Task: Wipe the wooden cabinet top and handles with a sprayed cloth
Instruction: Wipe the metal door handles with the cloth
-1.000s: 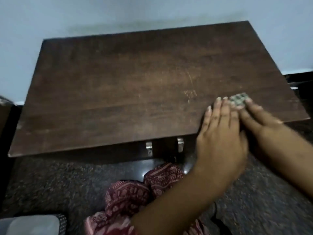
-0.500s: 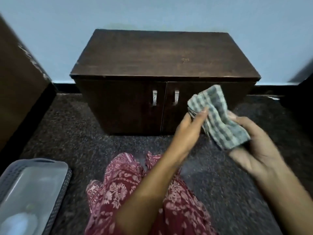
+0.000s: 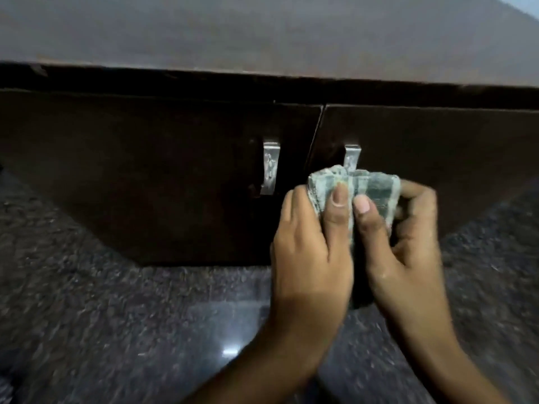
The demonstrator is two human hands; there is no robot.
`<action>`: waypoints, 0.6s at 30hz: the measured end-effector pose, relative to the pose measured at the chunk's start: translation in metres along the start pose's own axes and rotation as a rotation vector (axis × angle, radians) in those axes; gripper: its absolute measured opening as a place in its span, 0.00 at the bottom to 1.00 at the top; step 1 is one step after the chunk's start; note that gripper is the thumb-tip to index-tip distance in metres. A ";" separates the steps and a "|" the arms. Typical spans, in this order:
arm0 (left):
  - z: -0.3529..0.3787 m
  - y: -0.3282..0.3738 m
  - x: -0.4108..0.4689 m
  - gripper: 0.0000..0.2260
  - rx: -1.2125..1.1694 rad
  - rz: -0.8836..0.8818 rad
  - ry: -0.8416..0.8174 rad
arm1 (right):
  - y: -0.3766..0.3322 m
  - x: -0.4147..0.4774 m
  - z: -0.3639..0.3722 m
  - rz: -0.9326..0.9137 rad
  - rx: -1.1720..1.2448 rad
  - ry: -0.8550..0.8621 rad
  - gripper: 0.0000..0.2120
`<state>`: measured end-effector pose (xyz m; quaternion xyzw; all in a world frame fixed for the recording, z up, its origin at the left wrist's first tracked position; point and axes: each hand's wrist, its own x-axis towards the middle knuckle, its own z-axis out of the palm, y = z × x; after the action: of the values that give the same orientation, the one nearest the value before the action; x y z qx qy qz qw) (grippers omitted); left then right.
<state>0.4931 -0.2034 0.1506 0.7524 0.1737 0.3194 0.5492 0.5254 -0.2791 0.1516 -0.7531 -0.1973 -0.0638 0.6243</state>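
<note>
The dark wooden cabinet (image 3: 145, 176) fills the view, its top (image 3: 262, 33) across the upper part. Two metal handles sit on its doors: the left handle (image 3: 270, 169) is fully visible, the right handle (image 3: 351, 157) shows only its upper end. A folded green-checked cloth (image 3: 370, 188) covers the lower part of the right handle. My left hand (image 3: 309, 252) and my right hand (image 3: 408, 252) both grip the cloth, thumbs side by side on its near face.
Dark speckled floor (image 3: 116, 330) lies in front of the cabinet, with a bright light reflection near the middle. The seam between the two doors runs just left of the right handle.
The cloth left the cabinet top, was held up in both hands in front of the doors, and now presses against the right handle. The view has come much closer to the doors.
</note>
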 end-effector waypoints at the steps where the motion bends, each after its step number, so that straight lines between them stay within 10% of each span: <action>1: 0.008 -0.009 0.004 0.16 0.006 0.033 0.037 | 0.004 0.007 0.000 -0.021 -0.038 0.027 0.04; 18: 0.022 -0.026 0.019 0.14 0.176 0.202 0.138 | 0.013 0.041 0.001 -0.056 -0.197 0.022 0.11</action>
<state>0.5242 -0.1993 0.1276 0.7876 0.1618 0.4074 0.4331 0.5678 -0.2710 0.1532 -0.8043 -0.2042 -0.1087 0.5474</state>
